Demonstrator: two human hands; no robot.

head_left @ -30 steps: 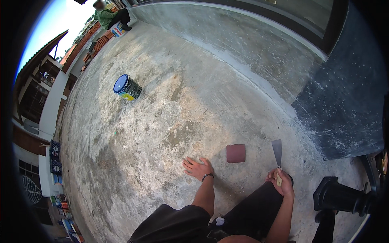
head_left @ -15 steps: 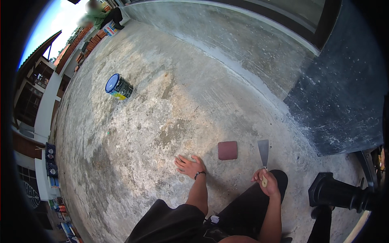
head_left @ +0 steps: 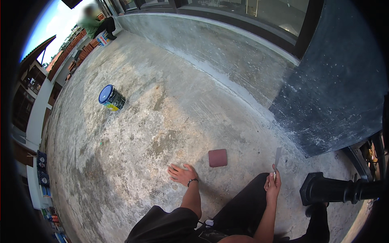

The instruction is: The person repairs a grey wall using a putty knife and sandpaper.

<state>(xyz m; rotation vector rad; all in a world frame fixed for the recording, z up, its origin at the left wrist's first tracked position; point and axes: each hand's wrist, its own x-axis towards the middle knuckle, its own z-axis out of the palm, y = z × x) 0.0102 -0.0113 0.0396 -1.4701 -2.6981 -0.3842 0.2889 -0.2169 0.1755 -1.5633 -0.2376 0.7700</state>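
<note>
Head view: left hand [head_left: 182,174] splayed on concrete [head_left: 133,162]; right hand [head_left: 273,183] grasping scraper [head_left: 278,157] beside knee [head_left: 259,183].

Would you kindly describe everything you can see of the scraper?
The scraper has a thin grey blade, seemingly metal, and a pale handle mostly hidden in the right grip holding it. It shows nearly edge-on, blade pointing away from the person, near the right knee. Whether the blade touches the concrete floor is unclear.
</note>
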